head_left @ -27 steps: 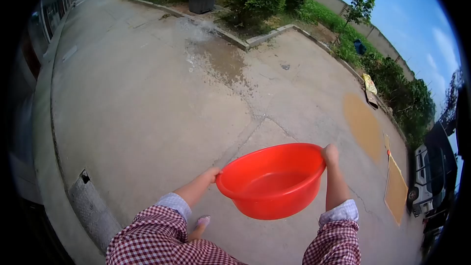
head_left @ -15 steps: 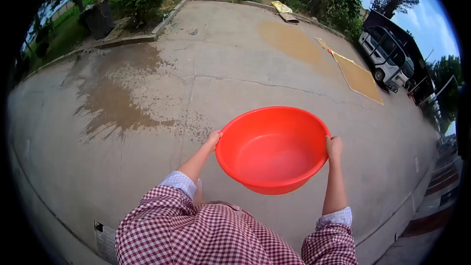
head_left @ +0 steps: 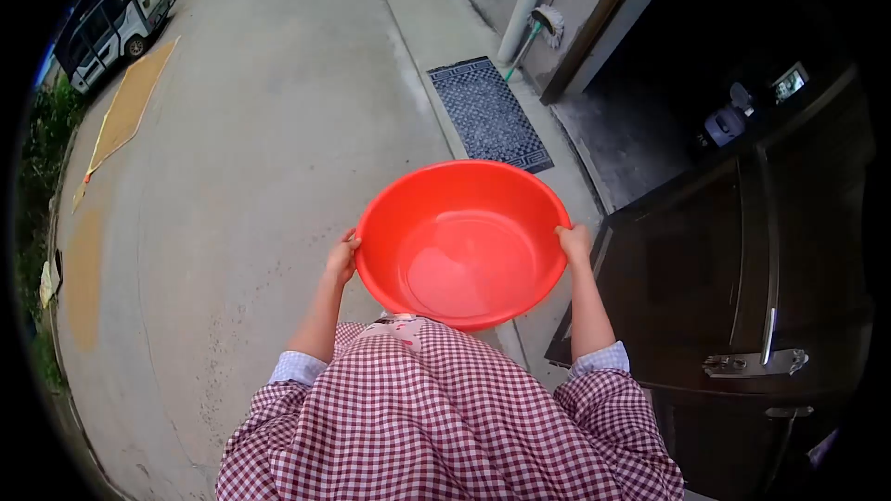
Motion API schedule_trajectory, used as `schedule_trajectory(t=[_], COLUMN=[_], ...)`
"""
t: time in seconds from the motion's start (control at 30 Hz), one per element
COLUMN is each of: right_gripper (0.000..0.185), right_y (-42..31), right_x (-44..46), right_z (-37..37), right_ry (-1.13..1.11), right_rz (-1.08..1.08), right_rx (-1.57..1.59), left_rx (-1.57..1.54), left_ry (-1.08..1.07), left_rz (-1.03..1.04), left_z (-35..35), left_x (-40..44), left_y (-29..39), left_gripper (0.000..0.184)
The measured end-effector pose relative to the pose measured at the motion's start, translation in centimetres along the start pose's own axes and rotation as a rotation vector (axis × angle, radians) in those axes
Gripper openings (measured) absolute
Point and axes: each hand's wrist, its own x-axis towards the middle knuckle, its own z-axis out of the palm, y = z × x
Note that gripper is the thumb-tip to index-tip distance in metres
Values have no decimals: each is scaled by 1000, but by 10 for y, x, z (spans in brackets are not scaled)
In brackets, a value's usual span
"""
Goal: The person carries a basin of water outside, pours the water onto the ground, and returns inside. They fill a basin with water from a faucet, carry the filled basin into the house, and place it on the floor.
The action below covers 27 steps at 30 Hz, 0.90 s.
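Note:
A large red plastic basin (head_left: 464, 250) is held level in front of my body, and no water shows in it. My left hand (head_left: 343, 256) grips its rim on the left side. On the opposite side, the fingers of my right hand (head_left: 574, 243) are closed round the rim. The basin's near edge touches or almost touches the checked garment (head_left: 436, 408). Beyond its far rim a dark patterned doormat (head_left: 488, 113) lies on the concrete.
At the right, a dark door (head_left: 724, 288) stands beside a dim doorway (head_left: 631, 130). A mop (head_left: 548, 26) leans by a white pipe (head_left: 531, 0). At the far left are a parked vehicle (head_left: 116, 23) and yellow material spread on the ground (head_left: 135, 97).
The view has turned right, from the wet ground and bushes to the doorway and mat. The basin is now nearer my body, with both hands still on its rim.

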Motion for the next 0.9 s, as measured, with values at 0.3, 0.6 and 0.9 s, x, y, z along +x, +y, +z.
schedule_trajectory(t=[0.3, 0.6, 0.9], right_gripper=[31, 20, 26], right_y=[94, 102, 119], right_x=[209, 340, 614], right_z=[-76, -207, -313], right_ry=[323, 624, 854], right_rz=[191, 178, 285], right_rx=[274, 742, 1178], left_rx=[267, 289, 859], left_ry=[-345, -727, -397], left_rz=[-33, -95, -225], left_z=[301, 635, 838], left_x=[253, 474, 624], left_y=[61, 29, 26], left_gripper=[50, 51, 57])
